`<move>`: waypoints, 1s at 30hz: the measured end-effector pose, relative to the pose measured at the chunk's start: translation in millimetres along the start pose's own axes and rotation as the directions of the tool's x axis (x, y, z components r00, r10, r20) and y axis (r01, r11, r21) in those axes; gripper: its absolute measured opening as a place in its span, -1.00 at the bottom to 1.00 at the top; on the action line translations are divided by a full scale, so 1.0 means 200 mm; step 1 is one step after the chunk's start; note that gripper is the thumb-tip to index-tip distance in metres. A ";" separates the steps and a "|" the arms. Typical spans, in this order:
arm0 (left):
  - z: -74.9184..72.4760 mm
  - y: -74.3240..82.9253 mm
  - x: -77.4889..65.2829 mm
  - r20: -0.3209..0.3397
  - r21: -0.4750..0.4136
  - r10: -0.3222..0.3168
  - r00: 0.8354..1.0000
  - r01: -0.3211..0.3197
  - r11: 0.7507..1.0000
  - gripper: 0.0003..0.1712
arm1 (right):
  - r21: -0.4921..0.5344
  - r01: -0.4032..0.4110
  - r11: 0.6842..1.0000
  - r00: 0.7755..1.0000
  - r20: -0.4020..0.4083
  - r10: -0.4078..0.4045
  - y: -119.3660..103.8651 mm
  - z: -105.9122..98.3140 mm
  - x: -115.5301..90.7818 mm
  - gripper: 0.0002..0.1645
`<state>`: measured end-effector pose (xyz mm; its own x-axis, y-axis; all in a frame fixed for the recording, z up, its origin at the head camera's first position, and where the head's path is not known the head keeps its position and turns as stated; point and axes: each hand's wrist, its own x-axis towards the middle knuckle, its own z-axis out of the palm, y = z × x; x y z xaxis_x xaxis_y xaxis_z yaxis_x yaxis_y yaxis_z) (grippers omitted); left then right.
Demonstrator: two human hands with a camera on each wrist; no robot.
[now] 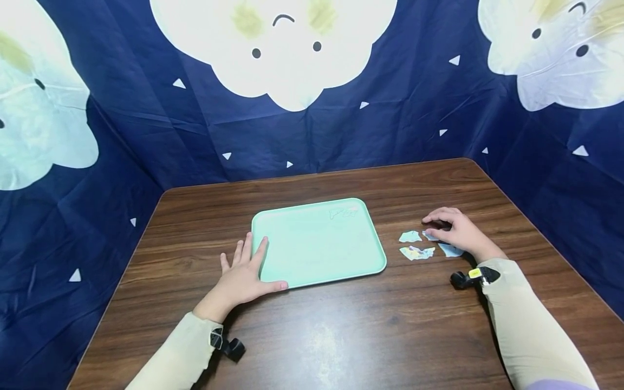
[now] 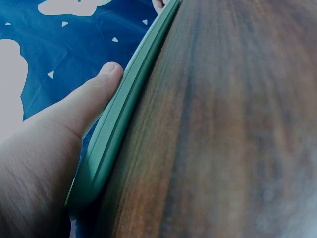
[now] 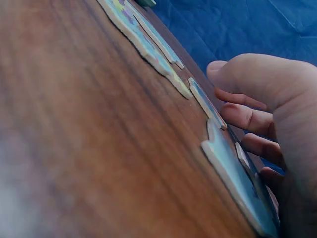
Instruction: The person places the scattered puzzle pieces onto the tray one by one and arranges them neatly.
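Observation:
A mint-green tray lies flat on the wooden table. At its front left corner my left hand is spread, thumb along the near rim and fingers over the left edge. In the left wrist view, the thumb touches the outer side of the tray's rim. My right hand hovers just above several flat puzzle pieces, its fingers loosely bent and holding nothing. A patterned piece, a pale piece and a blue piece lie around it. Another small piece is close to the fingertips.
The brown table ends at a dark blue cloth backdrop with white clouds. Faint line drawings mark the tray's far right corner. Each wrist wears a small black camera on a strap.

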<state>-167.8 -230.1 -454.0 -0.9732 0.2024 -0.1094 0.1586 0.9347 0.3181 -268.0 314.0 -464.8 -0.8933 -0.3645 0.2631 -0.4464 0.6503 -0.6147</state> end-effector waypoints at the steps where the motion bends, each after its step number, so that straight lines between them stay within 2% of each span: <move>1: 0.00 0.00 0.00 0.001 0.001 0.000 1.000 0.000 1.000 0.55 | 0.004 0.008 1.000 1.000 0.000 -0.008 0.00 0.00 -0.01 -0.72; 10: 0.00 -0.02 0.01 -0.002 0.013 0.003 1.000 -0.003 1.000 0.55 | -0.001 0.053 0.999 0.999 -0.002 -0.053 0.02 0.02 -0.04 -0.57; 30: 0.01 -0.01 0.01 0.004 0.009 -0.006 1.000 0.006 1.000 0.56 | -0.074 0.129 0.989 0.992 0.004 -0.129 0.01 0.02 -0.02 -0.70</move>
<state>-169.1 -231.4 -456.5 -0.9735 0.1978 -0.1148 0.1543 0.9386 0.3086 -264.5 314.7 -469.5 -0.8279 -0.4480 0.3374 -0.5606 0.6453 -0.5189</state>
